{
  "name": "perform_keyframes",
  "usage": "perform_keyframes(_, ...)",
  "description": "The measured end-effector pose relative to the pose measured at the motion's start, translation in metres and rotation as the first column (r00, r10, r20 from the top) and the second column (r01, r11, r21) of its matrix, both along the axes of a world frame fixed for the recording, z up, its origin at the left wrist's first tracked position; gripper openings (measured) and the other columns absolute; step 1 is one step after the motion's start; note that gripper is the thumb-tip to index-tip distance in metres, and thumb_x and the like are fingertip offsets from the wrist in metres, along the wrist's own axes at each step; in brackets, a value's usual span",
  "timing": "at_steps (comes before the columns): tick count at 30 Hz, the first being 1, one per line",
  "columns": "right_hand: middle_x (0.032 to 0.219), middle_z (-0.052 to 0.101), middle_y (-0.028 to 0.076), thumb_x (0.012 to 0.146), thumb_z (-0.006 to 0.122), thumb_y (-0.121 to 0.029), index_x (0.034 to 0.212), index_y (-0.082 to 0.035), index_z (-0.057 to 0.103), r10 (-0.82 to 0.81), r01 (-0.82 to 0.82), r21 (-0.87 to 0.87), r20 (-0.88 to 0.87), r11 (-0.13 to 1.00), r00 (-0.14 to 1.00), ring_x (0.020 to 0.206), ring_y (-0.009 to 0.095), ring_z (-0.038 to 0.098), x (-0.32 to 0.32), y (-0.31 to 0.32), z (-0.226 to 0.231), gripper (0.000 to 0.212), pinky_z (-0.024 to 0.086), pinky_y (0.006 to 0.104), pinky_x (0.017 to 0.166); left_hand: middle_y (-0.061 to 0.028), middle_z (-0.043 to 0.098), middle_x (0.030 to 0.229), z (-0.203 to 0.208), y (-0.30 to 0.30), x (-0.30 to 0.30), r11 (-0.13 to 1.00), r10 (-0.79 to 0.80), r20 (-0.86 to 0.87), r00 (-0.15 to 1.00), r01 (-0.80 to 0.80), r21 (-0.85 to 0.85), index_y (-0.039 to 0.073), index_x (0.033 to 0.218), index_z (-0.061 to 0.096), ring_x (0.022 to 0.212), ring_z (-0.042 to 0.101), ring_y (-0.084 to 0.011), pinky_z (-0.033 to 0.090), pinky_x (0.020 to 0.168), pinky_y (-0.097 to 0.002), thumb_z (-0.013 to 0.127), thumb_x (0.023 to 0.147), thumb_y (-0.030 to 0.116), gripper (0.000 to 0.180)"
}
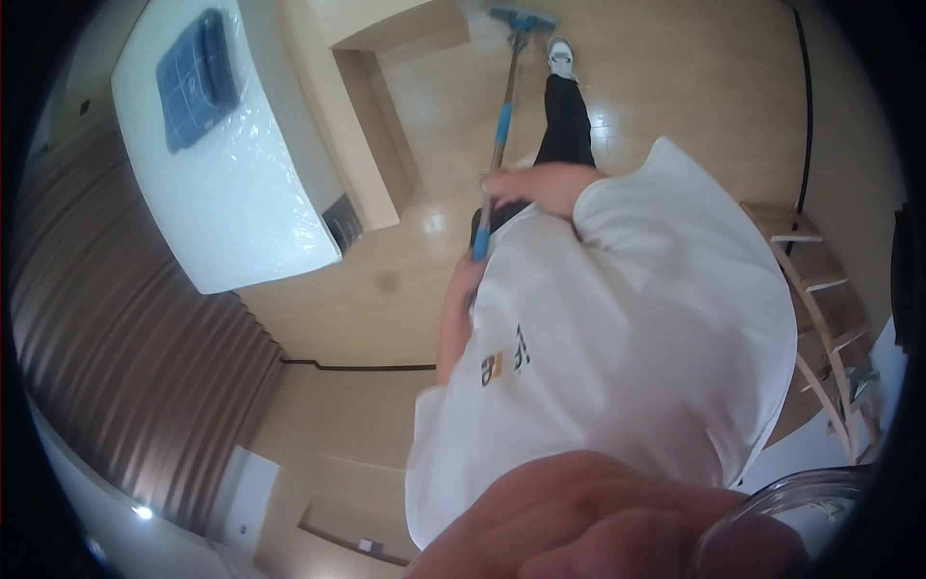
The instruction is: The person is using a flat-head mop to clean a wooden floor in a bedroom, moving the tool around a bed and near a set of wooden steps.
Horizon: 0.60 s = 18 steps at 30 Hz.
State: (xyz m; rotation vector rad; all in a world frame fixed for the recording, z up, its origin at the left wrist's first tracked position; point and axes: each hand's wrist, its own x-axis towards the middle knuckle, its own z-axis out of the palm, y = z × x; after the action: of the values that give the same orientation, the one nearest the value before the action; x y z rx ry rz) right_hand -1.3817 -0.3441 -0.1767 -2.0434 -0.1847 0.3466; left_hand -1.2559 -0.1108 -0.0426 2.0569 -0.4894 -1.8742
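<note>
A mop (509, 101) with a metal pole, blue grips and a flat blue head (524, 18) reaches away from me across the floor. My right hand (503, 186) is closed around the pole partway along, slightly blurred. At the near end, my left hand (467, 274) is closed about the blue end grip (480, 243); its fingers are partly hidden beside my white shirt. The mop head lies flat on the floor just left of my white shoe (560, 58).
To the left, a plastic-wrapped white mattress (246, 193) rests on a pale wooden bed frame (362, 125), with a folded blue packaged textile (198, 82) on top. Brown curtains (145, 338) hang beyond it. A wooden ladder-like shelf (820, 280) stands at my right.
</note>
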Motion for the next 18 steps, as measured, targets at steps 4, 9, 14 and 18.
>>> perform_keyframes(4,0.092,0.071,0.011,0.081,0.072,-0.018,0.092,-0.004,0.069,0.018,-0.030,0.348,0.038,0.937,0.999,0.084,0.022,0.069,0.061,0.166,0.014,0.018,0.056,0.0360,0.075,-0.0135,0.066,0.075,0.087,0.149,0.040,0.965,-0.018,0.149,0.989,-0.022,0.263,0.000,0.100,0.064,0.069,0.066,-0.0240,0.053,0.065,-0.0391,0.067,0.082,0.028,0.034)
perform_keyframes(9,0.082,0.070,0.011,0.076,0.076,-0.020,0.087,-0.009,0.072,0.015,0.017,0.508,-0.059,0.861,0.998,0.077,0.024,0.069,0.115,0.265,0.031,0.016,0.054,0.0388,0.068,-0.0209,0.068,0.079,0.185,0.174,0.043,0.794,-0.563,0.540,0.625,0.229,0.563,0.003,0.096,0.067,0.070,0.067,-0.0374,0.053,0.061,-0.0458,0.062,0.085,0.032,0.031)
perform_keyframes(14,0.075,0.070,0.012,0.072,0.078,-0.021,0.082,-0.012,0.073,-0.185,0.238,0.275,-0.205,0.931,0.961,0.071,0.026,0.069,0.128,0.229,0.026,0.014,0.052,0.0412,0.061,-0.0218,0.067,0.079,0.126,0.133,0.074,0.864,-0.490,0.590,0.642,0.272,0.423,0.002,0.087,0.067,0.077,0.066,-0.0419,0.053,0.067,-0.0499,0.059,0.087,0.029,0.028)
perform_keyframes(18,0.075,0.069,0.011,0.073,0.076,-0.017,0.077,-0.008,0.070,-0.270,0.224,-0.214,-0.217,0.951,0.938,0.068,0.023,0.069,0.098,0.107,-0.014,0.012,0.052,0.0420,0.053,-0.0230,0.068,0.089,0.075,0.010,0.047,0.834,-0.548,0.549,0.631,0.359,0.420,0.002,0.090,0.067,0.086,0.066,-0.0407,0.054,0.074,-0.0494,0.059,0.088,0.027,0.026)
